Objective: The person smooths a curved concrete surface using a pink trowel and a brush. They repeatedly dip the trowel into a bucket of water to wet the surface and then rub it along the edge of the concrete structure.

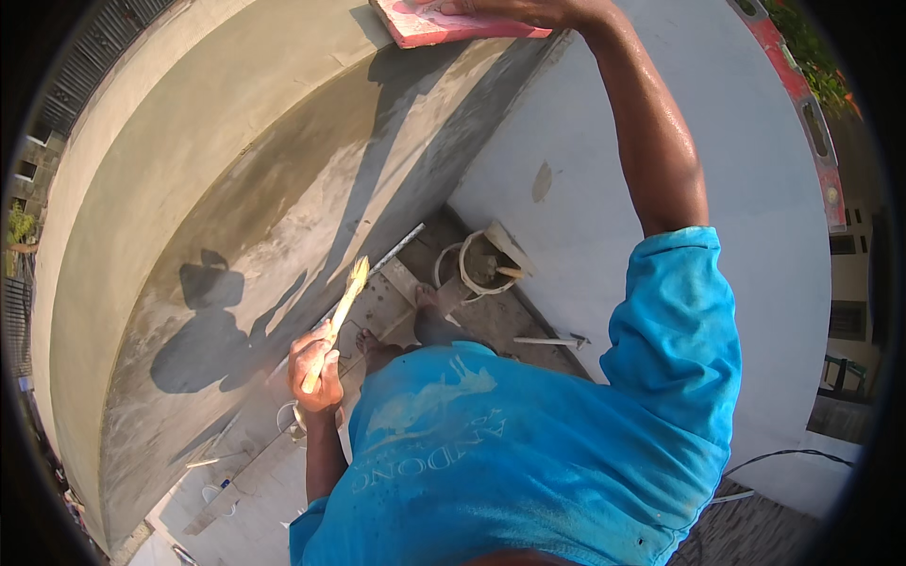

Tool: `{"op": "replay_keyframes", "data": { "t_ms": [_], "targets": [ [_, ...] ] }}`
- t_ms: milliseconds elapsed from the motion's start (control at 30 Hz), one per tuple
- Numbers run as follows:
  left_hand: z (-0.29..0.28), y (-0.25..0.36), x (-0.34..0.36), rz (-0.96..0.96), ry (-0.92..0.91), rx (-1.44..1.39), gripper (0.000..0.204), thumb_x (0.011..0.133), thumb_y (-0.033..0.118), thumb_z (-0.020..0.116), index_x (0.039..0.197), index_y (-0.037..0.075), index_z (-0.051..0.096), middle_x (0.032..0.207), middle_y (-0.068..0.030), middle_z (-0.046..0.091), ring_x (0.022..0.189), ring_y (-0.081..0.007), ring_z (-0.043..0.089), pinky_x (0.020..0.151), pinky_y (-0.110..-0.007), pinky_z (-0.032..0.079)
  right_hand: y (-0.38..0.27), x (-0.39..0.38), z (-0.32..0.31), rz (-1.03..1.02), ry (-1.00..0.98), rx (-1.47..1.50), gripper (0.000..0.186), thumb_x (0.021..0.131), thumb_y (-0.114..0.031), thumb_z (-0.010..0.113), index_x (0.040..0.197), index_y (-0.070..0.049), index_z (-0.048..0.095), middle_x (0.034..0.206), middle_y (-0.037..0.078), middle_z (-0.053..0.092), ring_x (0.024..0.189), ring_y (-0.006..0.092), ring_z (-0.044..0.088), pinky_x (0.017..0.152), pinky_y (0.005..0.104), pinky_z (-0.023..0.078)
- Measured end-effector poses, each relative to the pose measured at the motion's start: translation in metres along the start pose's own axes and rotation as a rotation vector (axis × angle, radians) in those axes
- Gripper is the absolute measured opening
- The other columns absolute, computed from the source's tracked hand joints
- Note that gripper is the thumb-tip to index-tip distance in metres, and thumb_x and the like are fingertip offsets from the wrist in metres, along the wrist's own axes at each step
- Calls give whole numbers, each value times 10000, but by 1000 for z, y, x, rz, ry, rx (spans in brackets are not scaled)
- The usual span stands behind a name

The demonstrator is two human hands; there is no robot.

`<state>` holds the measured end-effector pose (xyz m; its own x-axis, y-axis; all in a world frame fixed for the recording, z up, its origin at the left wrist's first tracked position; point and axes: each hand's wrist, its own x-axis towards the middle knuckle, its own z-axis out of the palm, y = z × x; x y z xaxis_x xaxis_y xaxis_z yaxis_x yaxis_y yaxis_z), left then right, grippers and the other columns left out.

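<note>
Left hand (316, 370): brush (345, 304) — right (514, 9): float (439, 36), apparently.

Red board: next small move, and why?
Probably slide the red board a short stroke across the grey wall: the right hand is on it, it appears to lie against the wall, and the surface nearby looks patchy. The brush in the left hand could wait.

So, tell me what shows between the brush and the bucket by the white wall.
In the head view, a pale strip and a flat grey slab show between the brush and the bucket; a bare foot shows just below that line.
</note>
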<state>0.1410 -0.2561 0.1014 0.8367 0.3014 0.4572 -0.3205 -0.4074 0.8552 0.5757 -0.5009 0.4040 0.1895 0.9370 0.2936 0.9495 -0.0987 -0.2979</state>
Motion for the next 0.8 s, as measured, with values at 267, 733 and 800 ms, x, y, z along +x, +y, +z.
{"op": "replay_keyframes", "data": {
  "t_ms": [267,733,800],
  "targets": [
    [0,5,-5,-26,77,34,162,936,-13,659,1083,2,593,1118,-229,685,1032,-371,704,923,-480,592,100,-12,-29,395,156,-320,243,848,-101,705,1072,-114,798,951,114,781,841,217,720,774,369,578],
    [2,-5,10,-89,-20,-157,135,951,17,646,1081,-9,621,1137,-215,674,1078,-342,679,917,-450,597,-210,171,135,-40,185,72,221,658,-104,703,827,30,754,819,258,722,798,408,730,667,481,577],
    [-1,1,13,-85,-28,-132,133,954,31,652,1080,-3,624,1142,-211,673,1075,-325,681,900,-432,611,-221,147,97,4,201,91,251,672,-104,697,871,40,752,841,260,716,823,420,721,680,481,576]
  ]
}}
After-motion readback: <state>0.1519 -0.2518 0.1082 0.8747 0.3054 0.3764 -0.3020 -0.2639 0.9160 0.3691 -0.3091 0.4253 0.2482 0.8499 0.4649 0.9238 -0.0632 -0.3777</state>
